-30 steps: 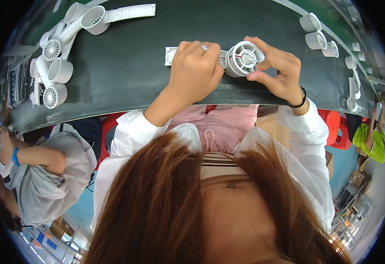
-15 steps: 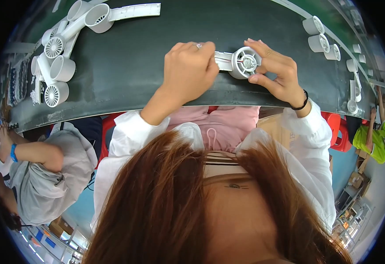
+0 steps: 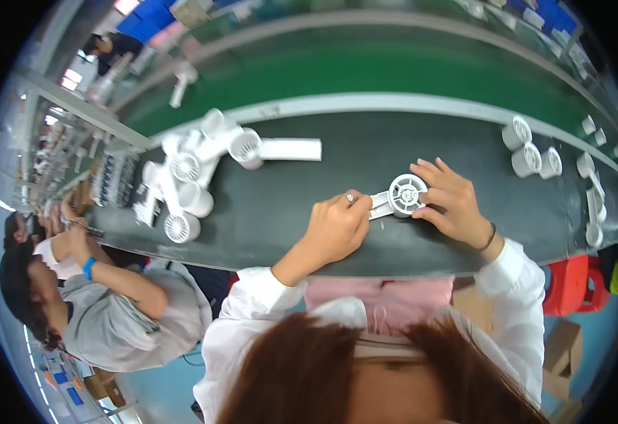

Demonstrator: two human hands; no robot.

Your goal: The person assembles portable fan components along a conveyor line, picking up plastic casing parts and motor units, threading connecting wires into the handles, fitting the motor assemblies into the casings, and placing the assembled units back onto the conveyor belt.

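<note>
Hands and workpiece now sit lower in the view than half a second ago, along with everything on the bench, so most of that shift looks like the head tilting up; the round white fan housing (image 3: 408,196) also shows its spoked face more squarely to the camera. It lies between the two hands over the dark work surface (image 3: 408,134), near the front edge, at the end of a narrow white handle (image 3: 379,204). The left hand (image 3: 339,225) is curled around that handle, hiding most of it, with its fingertips out of sight. The right hand (image 3: 454,205) has its thumb and a finger against the right side of the rim, apparently pinching it, while other fingers fan out loosely. As for progress, housing and handle appear joined or nearly so, though whether they are fastened cannot be told. The spokes and hub are uncovered, whereas pieces in the white pile (image 3: 185,167) at left show finely slotted faces, so this one looks only partly assembled. Well apart on the right, three white cups (image 3: 527,160) lie unhandled, suggesting more of the same work is left.
</note>
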